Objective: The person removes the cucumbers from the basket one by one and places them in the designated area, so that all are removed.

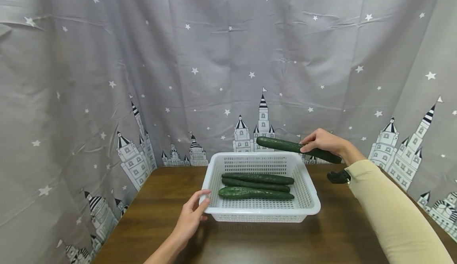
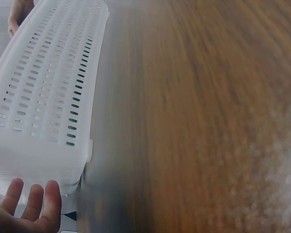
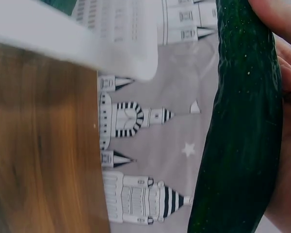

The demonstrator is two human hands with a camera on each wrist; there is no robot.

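A white plastic basket (image 1: 264,212) with slotted walls stands on the wooden table. Inside it, three dark green cucumbers (image 1: 256,193) lie side by side. My right hand (image 1: 323,141) holds another cucumber (image 1: 278,143) by its middle, thumb in front, raised over the basket's far right corner. That same cucumber (image 3: 242,121) fills much of the right wrist view. At the basket's near left corner my left hand (image 1: 191,215) grips the rim between thumb and fingers. From below, the left wrist view shows the left hand's fingertips (image 2: 52,196) at the basket's end wall.
A grey curtain (image 1: 214,77) printed with stars and castles hangs right behind the table and along its sides. The brown wooden tabletop (image 1: 168,192) extends around the basket. Under the right wrist a black strap-like object (image 1: 337,177) shows.
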